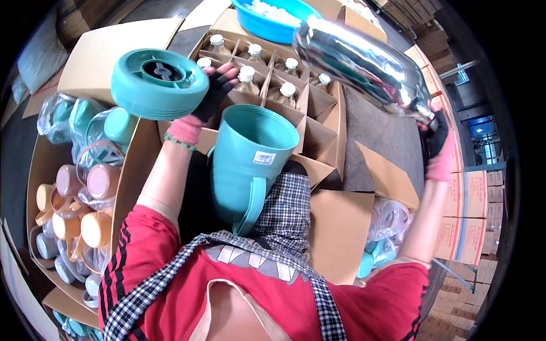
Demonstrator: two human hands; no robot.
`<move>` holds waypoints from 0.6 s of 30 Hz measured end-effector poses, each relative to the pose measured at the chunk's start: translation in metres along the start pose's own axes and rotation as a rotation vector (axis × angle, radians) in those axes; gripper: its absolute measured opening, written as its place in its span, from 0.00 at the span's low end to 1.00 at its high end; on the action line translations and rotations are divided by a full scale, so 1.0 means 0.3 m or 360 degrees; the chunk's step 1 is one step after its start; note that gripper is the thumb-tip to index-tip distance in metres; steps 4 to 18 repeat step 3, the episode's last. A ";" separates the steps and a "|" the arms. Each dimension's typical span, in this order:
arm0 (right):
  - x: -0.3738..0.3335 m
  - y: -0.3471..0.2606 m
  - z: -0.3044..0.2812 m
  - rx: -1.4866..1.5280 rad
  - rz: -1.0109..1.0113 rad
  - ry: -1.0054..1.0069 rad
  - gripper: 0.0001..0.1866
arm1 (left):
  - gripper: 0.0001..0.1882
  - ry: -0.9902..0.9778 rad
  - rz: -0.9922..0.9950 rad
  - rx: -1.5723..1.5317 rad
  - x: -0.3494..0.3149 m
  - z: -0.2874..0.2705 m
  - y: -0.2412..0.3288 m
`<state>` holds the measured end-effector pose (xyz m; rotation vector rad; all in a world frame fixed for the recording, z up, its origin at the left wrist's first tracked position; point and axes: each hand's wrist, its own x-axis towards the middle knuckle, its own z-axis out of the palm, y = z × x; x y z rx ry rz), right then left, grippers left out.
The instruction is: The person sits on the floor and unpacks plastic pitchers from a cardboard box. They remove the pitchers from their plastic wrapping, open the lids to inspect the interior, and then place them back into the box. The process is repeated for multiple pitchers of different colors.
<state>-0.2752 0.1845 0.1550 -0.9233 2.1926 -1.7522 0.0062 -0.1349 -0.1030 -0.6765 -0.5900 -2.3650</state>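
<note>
My left hand (219, 88), in a black fingerless glove with a pink cuff, holds a round teal screw base (128, 85) with a ribbed inside and a black centre. The base hides part of that hand. Out to the right, my right hand (437, 131) grips the narrow neck end of a shiny silver glass vacuum flask liner (364, 62), its rounded end tilted up and left. A teal jug body (242, 170) with a side handle and a white label stands in my lap, its wide threaded mouth facing up. Neither hand touches it.
Ahead stands a divided carton (327, 142) with several white-capped bottles. Behind it is a blue basin (273, 28) of small white pieces. At left, a carton (128, 176) holds peach, pink, grey and teal jugs. Wrapped teal parts (372, 253) lie by my right arm.
</note>
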 end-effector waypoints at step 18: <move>-0.071 0.195 0.065 -0.0290 -0.0787 -0.0140 0.11 | 0.27 -0.0395 -0.0137 0.0138 0.103 0.058 -0.044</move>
